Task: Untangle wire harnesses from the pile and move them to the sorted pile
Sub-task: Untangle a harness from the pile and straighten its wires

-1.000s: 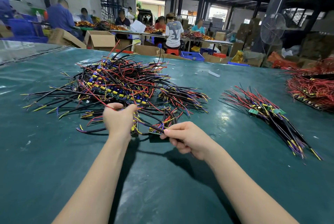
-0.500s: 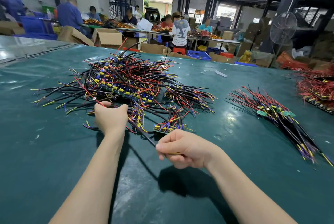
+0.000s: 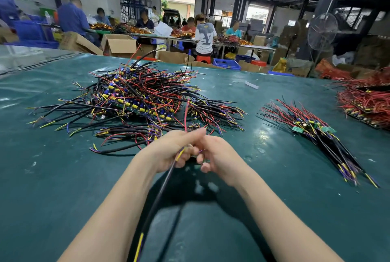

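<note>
A tangled pile of wire harnesses, black, red, yellow and blue, lies on the green table ahead and to the left. The sorted pile lies to the right, its wires laid roughly parallel. One harness is lifted off the table in front of the tangle: its black sheathed end with a yellow tip hangs down toward me and a thin red wire sticks up. My left hand grips it. My right hand is pressed against the left and holds the same harness; blur hides the exact finger hold.
A heap of red wires on boards sits at the far right edge. A small white scrap lies on the table beyond the piles. Past the table's far edge stand cardboard boxes, blue crates, a fan and several seated people.
Both hands have come together and pulled one harness free of the tangle and toward me. Its black end now dangles between my forearms. My view has dipped closer to the table.
</note>
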The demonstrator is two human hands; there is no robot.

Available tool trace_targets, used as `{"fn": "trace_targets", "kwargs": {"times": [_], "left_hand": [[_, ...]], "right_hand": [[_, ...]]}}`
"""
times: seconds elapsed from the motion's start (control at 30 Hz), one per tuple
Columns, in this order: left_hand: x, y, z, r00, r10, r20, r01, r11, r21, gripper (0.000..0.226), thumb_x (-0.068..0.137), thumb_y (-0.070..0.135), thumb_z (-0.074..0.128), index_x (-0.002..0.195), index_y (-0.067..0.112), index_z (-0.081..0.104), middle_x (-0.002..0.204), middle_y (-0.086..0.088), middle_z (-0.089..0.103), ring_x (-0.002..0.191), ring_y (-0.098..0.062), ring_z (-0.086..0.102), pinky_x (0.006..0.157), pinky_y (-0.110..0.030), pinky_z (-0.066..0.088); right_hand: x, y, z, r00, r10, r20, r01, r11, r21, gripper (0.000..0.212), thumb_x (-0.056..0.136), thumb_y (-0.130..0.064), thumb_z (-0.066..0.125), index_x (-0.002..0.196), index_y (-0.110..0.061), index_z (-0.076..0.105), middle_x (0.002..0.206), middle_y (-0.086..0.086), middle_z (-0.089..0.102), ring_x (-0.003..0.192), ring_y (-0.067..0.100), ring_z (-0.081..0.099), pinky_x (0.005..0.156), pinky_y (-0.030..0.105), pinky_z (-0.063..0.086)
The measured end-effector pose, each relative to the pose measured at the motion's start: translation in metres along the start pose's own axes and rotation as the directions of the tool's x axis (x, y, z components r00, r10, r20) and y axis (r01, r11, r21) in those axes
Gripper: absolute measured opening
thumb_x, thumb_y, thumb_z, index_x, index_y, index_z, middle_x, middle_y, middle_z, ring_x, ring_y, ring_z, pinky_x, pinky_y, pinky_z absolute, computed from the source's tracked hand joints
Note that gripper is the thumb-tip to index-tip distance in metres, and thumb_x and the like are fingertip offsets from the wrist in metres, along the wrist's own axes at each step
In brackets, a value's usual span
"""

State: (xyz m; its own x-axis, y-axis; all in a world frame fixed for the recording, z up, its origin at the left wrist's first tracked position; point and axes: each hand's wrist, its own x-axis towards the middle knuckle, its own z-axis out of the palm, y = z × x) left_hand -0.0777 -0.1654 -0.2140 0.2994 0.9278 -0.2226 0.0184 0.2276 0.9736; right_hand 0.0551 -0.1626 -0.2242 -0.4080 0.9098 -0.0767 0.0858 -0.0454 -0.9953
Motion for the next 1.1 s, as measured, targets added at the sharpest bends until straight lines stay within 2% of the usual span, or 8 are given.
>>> {"fn": "trace_targets", "kwargs": {"times": [0.07,0.2,0.37,0.5,0.57,0.67,0.9,1.1], "left_hand": [[0.002,-0.004,0.007,0.999,0.033,0.031,-0.038,0.984,0.176,0.028,0.077,0.032,0.070,0.069,0.019,0.047,0.042,0.011,0.036,0.035,-0.002,0.029,0.034,-0.011,0.024],[0.001,-0.005,0.011,0.996,0.045,0.073,-0.069,0.926,0.372,0.027,0.061,0.024,0.074,0.067,0.021,0.048,0.057,0.004,0.036,0.048,-0.009,0.027,0.044,-0.017,0.022],[0.000,-0.008,0.013,0.998,0.051,0.045,-0.067,0.861,0.504,0.017,0.069,0.011,0.076,0.078,0.003,0.064,0.052,0.004,0.036,0.044,-0.010,0.025,0.041,-0.013,0.021],[0.003,-0.011,0.015,0.992,0.075,-0.098,-0.044,0.956,0.289,0.041,0.068,0.005,0.078,0.093,0.014,0.047,0.067,0.001,0.051,0.047,-0.007,0.042,0.041,-0.017,0.034],[0.003,-0.010,0.013,0.982,0.077,-0.173,-0.071,0.997,0.041,0.041,0.074,-0.005,0.071,0.098,0.015,0.044,0.076,-0.005,0.058,0.047,-0.004,0.054,0.041,-0.016,0.042],[0.002,-0.008,0.010,0.981,0.081,-0.179,-0.095,0.993,-0.072,0.034,0.077,-0.009,0.066,0.096,0.012,0.047,0.083,-0.009,0.061,0.059,-0.010,0.062,0.046,-0.021,0.051],[0.003,-0.007,0.010,0.956,0.235,-0.177,-0.230,0.972,0.045,0.015,0.088,0.005,0.059,0.094,0.015,0.050,0.068,0.005,0.072,0.053,-0.001,0.062,0.036,-0.013,0.037],[0.002,-0.010,0.013,0.940,0.263,-0.216,-0.201,0.942,0.269,0.014,0.088,0.011,0.058,0.075,0.014,0.054,0.060,0.007,0.069,0.051,-0.003,0.064,0.032,-0.012,0.029]], "right_hand": [[0.002,0.002,0.002,0.992,0.018,-0.123,-0.015,1.000,0.022,0.027,0.091,-0.034,0.052,0.071,-0.017,0.052,0.051,-0.006,0.041,0.038,0.004,0.028,0.037,0.013,0.021],[0.002,0.004,-0.003,0.987,0.030,-0.157,-0.027,0.999,0.021,0.040,0.086,-0.039,0.058,0.054,-0.016,0.051,0.037,-0.008,0.037,0.032,0.005,0.027,0.036,0.012,0.019],[0.002,0.006,-0.002,0.986,-0.056,-0.154,0.015,0.967,-0.254,0.038,0.083,-0.027,0.065,0.050,-0.017,0.050,0.035,-0.011,0.036,0.032,0.006,0.030,0.037,0.017,0.023],[0.001,0.003,-0.007,0.980,-0.081,-0.182,0.080,0.997,-0.017,0.028,0.086,-0.004,0.057,0.059,-0.011,0.055,0.046,-0.003,0.046,0.039,0.005,0.039,0.038,0.013,0.030],[0.001,0.002,-0.012,0.976,-0.043,-0.215,0.074,0.988,0.136,0.027,0.089,-0.008,0.054,0.063,-0.011,0.054,0.050,-0.002,0.048,0.038,0.005,0.044,0.035,0.014,0.034],[0.002,0.004,-0.018,0.979,-0.025,-0.201,0.071,0.971,0.227,0.025,0.094,-0.017,0.049,0.070,-0.012,0.053,0.055,-0.004,0.058,0.043,0.004,0.055,0.038,0.015,0.040],[0.003,0.005,-0.020,0.982,-0.077,-0.175,0.156,0.851,0.502,0.023,0.097,-0.008,0.039,0.077,-0.005,0.050,0.053,0.005,0.065,0.048,0.012,0.064,0.049,0.023,0.054],[0.002,0.005,-0.018,0.965,-0.147,-0.217,0.211,0.926,0.313,0.017,0.097,-0.007,0.041,0.091,-0.013,0.055,0.059,0.003,0.057,0.048,0.011,0.055,0.051,0.026,0.055]]}}
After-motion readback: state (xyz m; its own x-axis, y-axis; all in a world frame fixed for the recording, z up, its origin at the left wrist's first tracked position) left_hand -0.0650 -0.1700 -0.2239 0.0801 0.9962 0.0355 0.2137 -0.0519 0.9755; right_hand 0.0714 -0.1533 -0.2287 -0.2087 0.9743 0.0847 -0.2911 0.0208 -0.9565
